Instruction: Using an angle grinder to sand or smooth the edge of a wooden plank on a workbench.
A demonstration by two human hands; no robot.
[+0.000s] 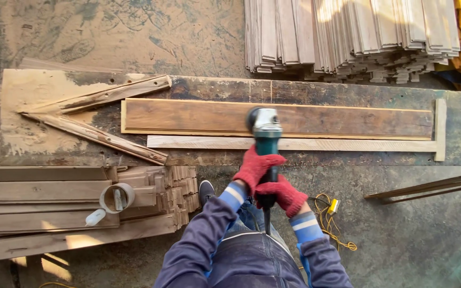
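Observation:
A long brown wooden plank (348,120) lies across a worn workbench (214,88), held in by pale wooden stop strips (316,144) along its near edge and right end. A green and silver angle grinder (265,130) rests with its head on the plank near the middle. Both hands wear red gloves. My left hand (253,168) grips the grinder's body just behind the head. My right hand (283,194) wraps the rear of the handle, where a black cord leaves it.
A large stack of thin boards (348,37) lies beyond the bench. Stacked planks (54,208) with a tape roll (116,198) and a white bottle (95,217) sit at the left. A yellow cord (332,224) lies on the floor. Two slats (428,188) lean at right.

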